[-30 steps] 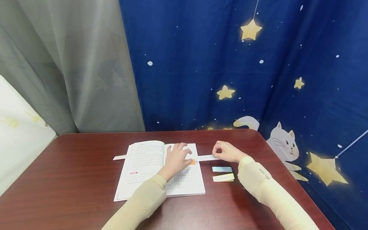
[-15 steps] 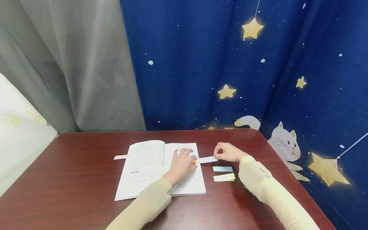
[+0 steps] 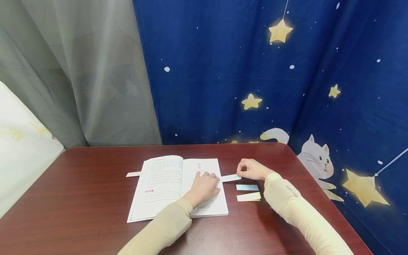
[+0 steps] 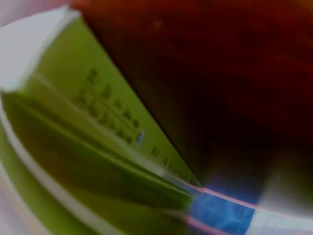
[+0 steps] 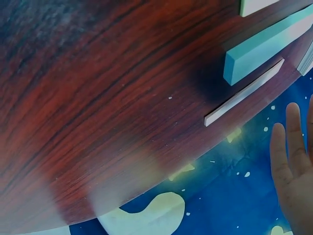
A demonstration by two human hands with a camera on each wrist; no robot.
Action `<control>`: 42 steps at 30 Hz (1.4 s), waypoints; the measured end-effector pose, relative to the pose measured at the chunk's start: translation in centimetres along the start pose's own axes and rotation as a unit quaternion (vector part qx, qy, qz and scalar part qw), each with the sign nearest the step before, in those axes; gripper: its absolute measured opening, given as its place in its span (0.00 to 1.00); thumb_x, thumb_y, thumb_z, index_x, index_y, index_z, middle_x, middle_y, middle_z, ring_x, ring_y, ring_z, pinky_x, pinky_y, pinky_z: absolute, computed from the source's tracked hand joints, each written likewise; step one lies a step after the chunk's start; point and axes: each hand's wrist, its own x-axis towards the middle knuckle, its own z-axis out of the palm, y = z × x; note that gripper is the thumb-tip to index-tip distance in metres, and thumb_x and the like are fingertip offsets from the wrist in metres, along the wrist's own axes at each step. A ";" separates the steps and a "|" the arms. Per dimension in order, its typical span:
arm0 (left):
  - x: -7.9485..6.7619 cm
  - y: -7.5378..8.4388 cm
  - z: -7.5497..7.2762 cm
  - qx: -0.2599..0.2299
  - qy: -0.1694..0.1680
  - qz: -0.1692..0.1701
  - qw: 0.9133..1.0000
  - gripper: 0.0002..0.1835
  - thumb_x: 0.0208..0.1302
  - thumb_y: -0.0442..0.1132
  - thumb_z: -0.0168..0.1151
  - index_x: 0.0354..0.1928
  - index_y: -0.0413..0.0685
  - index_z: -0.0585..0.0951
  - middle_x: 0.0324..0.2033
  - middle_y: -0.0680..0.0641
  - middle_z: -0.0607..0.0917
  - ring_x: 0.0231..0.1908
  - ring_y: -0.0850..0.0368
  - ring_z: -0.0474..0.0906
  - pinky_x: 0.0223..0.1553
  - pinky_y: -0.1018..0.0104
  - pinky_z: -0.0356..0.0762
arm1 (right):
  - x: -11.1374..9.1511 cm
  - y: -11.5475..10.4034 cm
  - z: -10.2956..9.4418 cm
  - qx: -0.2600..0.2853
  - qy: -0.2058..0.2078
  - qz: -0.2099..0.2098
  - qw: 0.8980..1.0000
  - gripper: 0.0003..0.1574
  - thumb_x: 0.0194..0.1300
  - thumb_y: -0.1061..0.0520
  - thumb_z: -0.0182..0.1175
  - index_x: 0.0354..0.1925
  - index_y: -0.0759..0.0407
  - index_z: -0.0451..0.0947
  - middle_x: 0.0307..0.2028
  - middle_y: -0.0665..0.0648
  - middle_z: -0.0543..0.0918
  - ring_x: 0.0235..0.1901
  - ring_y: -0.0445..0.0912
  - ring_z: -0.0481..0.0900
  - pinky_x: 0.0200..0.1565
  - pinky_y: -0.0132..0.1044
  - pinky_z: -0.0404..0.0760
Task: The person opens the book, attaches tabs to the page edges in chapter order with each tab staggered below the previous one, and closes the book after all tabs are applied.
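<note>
An open book (image 3: 162, 179) with printed pages lies on the brown table. My left hand (image 3: 205, 186) rests on its right-hand page, fingers at the page's outer edge. Between thumb and index finger, my right hand (image 3: 253, 169) pinches the right end of a pale paper strip (image 3: 231, 177) with small print. The strip's other end runs under my left fingers and is hidden. In the right wrist view, the outer fingers of my right hand (image 5: 298, 161) stand straight. The left wrist view is dark and blurred, showing greenish page edges (image 4: 98, 98).
A blue strip (image 3: 247, 187) and a pale yellow strip (image 3: 248, 197) lie right of the book. Another pale strip (image 3: 134, 174) sticks out from the book's left side. Behind the table (image 3: 79, 202) hang a grey curtain (image 3: 108, 71) and a blue starry one (image 3: 204, 88).
My left hand has slid right and toward me across the page to the strip's inner end, covering an orange patch seen earlier. My right hand has barely moved and keeps its pinch.
</note>
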 end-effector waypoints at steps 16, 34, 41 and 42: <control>-0.1 0.4 -0.3 0.005 -0.011 0.016 1.000 0.18 0.55 0.50 0.55 0.47 0.52 0.78 0.46 0.55 0.77 0.48 0.56 0.69 0.50 0.47 0.59 | -0.1 -0.1 0.1 -0.003 -0.006 -0.001 1.000 0.04 0.51 0.59 0.59 0.22 0.52 0.76 0.25 0.45 0.71 0.28 0.41 0.70 0.36 0.37 0.70; 0.0 0.9 0.4 0.034 -0.026 0.029 0.999 0.15 0.61 0.42 0.48 0.48 0.53 0.77 0.48 0.56 0.76 0.51 0.56 0.68 0.53 0.43 0.53 | 0.0 -0.1 0.7 -0.010 -0.003 0.009 1.000 0.04 0.50 0.59 0.59 0.21 0.51 0.75 0.24 0.45 0.70 0.27 0.41 0.69 0.34 0.36 0.70; 0.3 1.0 0.2 0.041 -0.019 0.024 0.999 0.13 0.61 0.42 0.48 0.44 0.54 0.79 0.43 0.57 0.79 0.47 0.58 0.70 0.53 0.42 0.53 | 0.0 0.0 1.0 -0.002 0.002 0.023 1.000 0.05 0.51 0.59 0.58 0.21 0.51 0.75 0.24 0.45 0.70 0.28 0.42 0.69 0.35 0.37 0.70; 0.3 0.9 0.2 0.043 -0.019 0.026 0.999 0.13 0.61 0.42 0.48 0.44 0.54 0.79 0.43 0.57 0.79 0.47 0.58 0.70 0.53 0.42 0.53 | 0.0 -0.1 1.0 -0.002 0.002 0.024 1.000 0.05 0.51 0.59 0.58 0.21 0.51 0.75 0.24 0.45 0.70 0.28 0.42 0.69 0.35 0.37 0.70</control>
